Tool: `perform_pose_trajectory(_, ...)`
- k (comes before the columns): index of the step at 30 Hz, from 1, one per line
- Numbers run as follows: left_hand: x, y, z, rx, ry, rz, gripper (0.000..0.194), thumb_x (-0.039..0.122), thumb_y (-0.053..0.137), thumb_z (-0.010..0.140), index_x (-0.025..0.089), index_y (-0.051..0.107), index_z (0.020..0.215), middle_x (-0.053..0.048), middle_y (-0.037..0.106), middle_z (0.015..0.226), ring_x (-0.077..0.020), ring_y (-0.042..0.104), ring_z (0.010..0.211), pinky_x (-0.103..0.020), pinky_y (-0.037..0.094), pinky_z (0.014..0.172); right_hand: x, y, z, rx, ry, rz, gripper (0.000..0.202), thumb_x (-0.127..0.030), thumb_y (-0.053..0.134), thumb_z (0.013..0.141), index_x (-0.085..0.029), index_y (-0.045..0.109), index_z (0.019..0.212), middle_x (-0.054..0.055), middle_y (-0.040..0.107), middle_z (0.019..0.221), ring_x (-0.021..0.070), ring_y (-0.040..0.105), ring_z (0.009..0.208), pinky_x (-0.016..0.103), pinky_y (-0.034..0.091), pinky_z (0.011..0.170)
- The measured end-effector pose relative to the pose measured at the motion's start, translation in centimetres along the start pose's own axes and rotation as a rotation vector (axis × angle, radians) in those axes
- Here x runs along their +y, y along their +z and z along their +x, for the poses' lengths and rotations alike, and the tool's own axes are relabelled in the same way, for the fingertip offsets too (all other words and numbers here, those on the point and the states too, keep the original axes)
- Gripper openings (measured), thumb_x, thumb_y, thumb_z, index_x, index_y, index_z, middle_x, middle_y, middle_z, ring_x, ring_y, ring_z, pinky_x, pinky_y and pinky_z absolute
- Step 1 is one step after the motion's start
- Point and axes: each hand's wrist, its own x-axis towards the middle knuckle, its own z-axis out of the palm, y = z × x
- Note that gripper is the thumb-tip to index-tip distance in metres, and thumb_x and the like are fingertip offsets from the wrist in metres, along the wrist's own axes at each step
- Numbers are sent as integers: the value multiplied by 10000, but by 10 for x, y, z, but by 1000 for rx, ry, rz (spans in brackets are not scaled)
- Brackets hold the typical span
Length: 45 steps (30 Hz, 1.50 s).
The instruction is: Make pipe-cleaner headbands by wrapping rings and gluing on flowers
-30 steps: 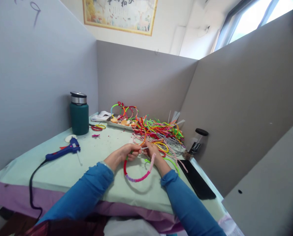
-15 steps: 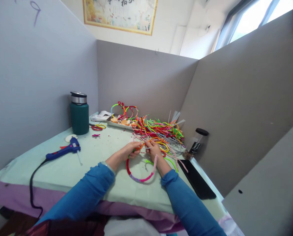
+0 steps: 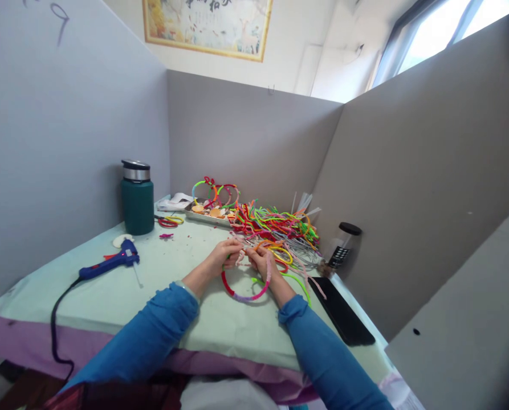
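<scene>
Above the table, a hoop point(image 3: 245, 298) wrapped in bands of red, lilac, pink and pale pink fuzzy pipe cleaner hangs below both hands, its open side upward. My left hand point(image 3: 223, 256) is closed around the hoop's left end, where a bit of green shows. Close beside it, my right hand point(image 3: 263, 263) pinches with its fingertips at a thin pale pink pipe cleaner point(image 3: 240, 258) between the hands. The hoop's pale pink right end rises against the right hand. Exactly what lies inside the fingertips is too small to make out.
Behind the hands lies a heap of coloured pipe cleaners point(image 3: 275, 222), next to a metal tray point(image 3: 211, 218) with finished-looking hoops. At left are a blue glue gun point(image 3: 109, 263), scissors point(image 3: 169, 221) and a green bottle point(image 3: 137, 205). A black phone-like slab point(image 3: 343, 313) and a clear jar point(image 3: 343, 247) are right.
The hoop has risen and tilted, and its pale pink end now stands higher against my right hand. Orange at my left fingertips is out of sight; pale pink pipe cleaner shows there instead.
</scene>
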Motion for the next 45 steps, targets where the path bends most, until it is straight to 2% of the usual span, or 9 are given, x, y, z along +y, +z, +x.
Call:
perform_pose_trajectory(5, -6, -4, 6, 101, 12, 11, 278, 333, 659, 708, 189, 422, 691, 101, 288, 456, -25, 188, 335, -202, 96, 355, -8, -1, -4, -6, -68, -98, 350, -465, 594, 736, -177, 532, 545, -46, 434, 444, 91, 356, 419, 233, 252, 421)
perform_pose_trajectory(12, -13, -5, 11, 235, -70, 142, 313, 390, 621, 750, 178, 419, 641, 75, 368, 466, -23, 236, 320, -202, 111, 352, -3, -1, -3, 56, -123, -228, 345, -437, 608, 733, -172, 551, 520, -27, 479, 458, 107, 412, 448, 240, 304, 458)
perform_pose_trajectory(19, -13, -8, 10, 259, -83, 151, 310, 358, 588, 777, 186, 385, 619, 78, 341, 471, -24, 219, 322, -209, 109, 356, -8, 2, -7, -82, -116, -72, 204, -372, 640, 707, -178, 626, 647, -13, 543, 557, 117, 433, 495, 241, 330, 475)
perform_pose_trajectory(24, -16, -9, 10, 159, -123, 182, 241, 335, 576, 773, 179, 437, 651, 86, 304, 465, -28, 194, 325, -214, 90, 359, -9, 1, -7, -56, -144, -101, 174, -330, 599, 736, -184, 640, 651, -20, 515, 546, 112, 419, 493, 241, 318, 483)
perform_pose_trajectory(29, -14, -3, 7, 119, -110, 201, 234, 354, 581, 751, 180, 440, 681, 87, 321, 506, -32, 212, 356, -203, 116, 373, -12, 0, -5, 2, -151, -142, 211, -342, 586, 745, -190, 611, 601, -21, 501, 515, 119, 423, 481, 248, 321, 482)
perform_pose_trajectory(32, -17, -2, 9, 109, -70, 329, 215, 355, 604, 720, 170, 497, 736, 81, 353, 518, -46, 250, 387, -201, 163, 396, -14, 0, -6, 22, -176, -153, 246, -348, 581, 756, -188, 585, 570, -27, 476, 492, 117, 417, 467, 248, 325, 476)
perform_pose_trajectory(35, -23, -6, 13, 152, 92, 586, 212, 349, 613, 704, 146, 569, 744, 39, 462, 565, -84, 375, 484, -206, 261, 462, -13, 1, -6, 10, -222, -176, 252, -344, 573, 772, -182, 595, 580, -23, 493, 509, 117, 443, 483, 243, 344, 489)
perform_pose_trajectory(39, -28, -11, 16, 153, 200, 900, 282, 387, 511, 773, 135, 629, 726, 3, 540, 611, -127, 449, 584, -225, 313, 534, -5, 3, -4, 15, -254, -174, 202, -331, 583, 762, -176, 644, 648, -10, 557, 572, 121, 485, 522, 235, 378, 509)
perform_pose_trajectory(45, -27, -12, 17, 113, 215, 950, 375, 393, 399, 837, 139, 675, 853, -42, 644, 767, -166, 535, 699, -242, 360, 600, 2, 3, -2, 49, -225, -144, 208, -337, 604, 746, -170, 674, 847, 12, 624, 654, 129, 539, 532, 236, 429, 498)
